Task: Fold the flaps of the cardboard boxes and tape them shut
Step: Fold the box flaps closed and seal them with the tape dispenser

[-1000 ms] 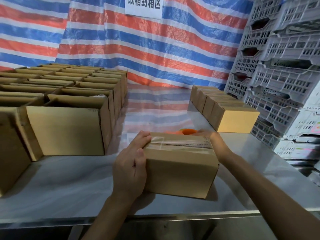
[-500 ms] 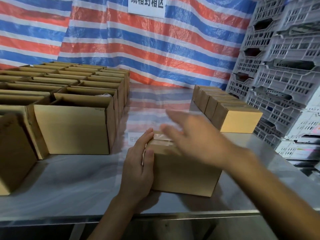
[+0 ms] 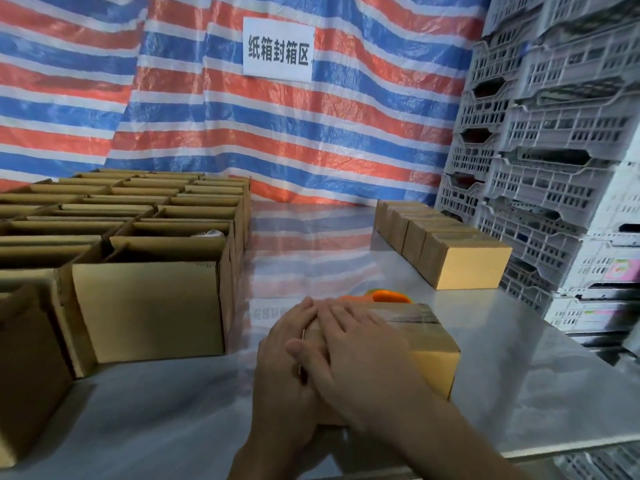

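Closest to me, both forearms come up from the bottom edge and meet over one cardboard box (image 3: 434,355). It sits on the steel surface (image 3: 526,382), a little right of centre and near the front edge. My left hand (image 3: 285,372) holds the box's left end, with the palm against the side and the fingers curled up over the top edge. My right hand (image 3: 360,358) lies flat on the lid with its fingers straight and slightly spread. It presses down and grasps nothing (it overlaps the left hand's knuckles). The flaps are down, and a strip of clear tape (image 3: 412,318) shows along the part of the top that the right hand leaves uncovered.

Just behind the box, an orange tape dispenser (image 3: 389,295) shows over its far edge, though most of it is hidden.

To the left, a block of open boxes (image 3: 149,306) stands in rows with flaps upright, running back towards the wall. The nearest of them is close to the box I am holding but not touching it. Further back on the right, a row of closed boxes (image 3: 467,266) is lined up side against side, well apart from mine. Beyond those, stacked grey plastic crates (image 3: 554,174) rise past the top of the view. A red, white and blue striped tarp (image 3: 346,133) hangs at the back, with a white sign (image 3: 278,50) of printed characters fixed to it.
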